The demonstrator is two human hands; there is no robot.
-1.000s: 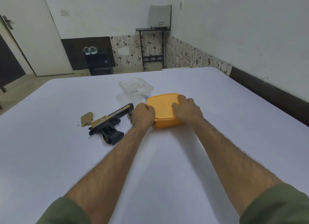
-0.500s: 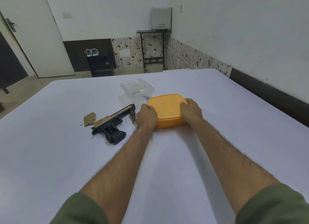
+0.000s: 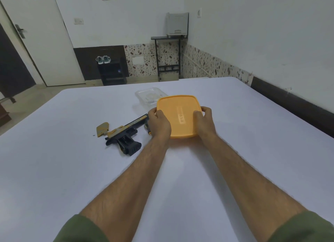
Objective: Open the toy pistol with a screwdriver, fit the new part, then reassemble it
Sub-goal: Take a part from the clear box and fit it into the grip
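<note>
Hands: left hand and right hand grip opposite edges of the orange lid, tilted up. Risk, I'd say: a slip drops it onto the toy pistol lying just left on the surface, scattering the loose piece. Half a second ago the lid sat flat on its box.

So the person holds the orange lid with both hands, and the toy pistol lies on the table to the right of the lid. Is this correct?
Not quite. In the head view the toy pistol lies to the left of the orange lid, beside the left hand. The rest holds: both the left hand and the right hand grip the lid, and the pistol rests on the table.
</note>
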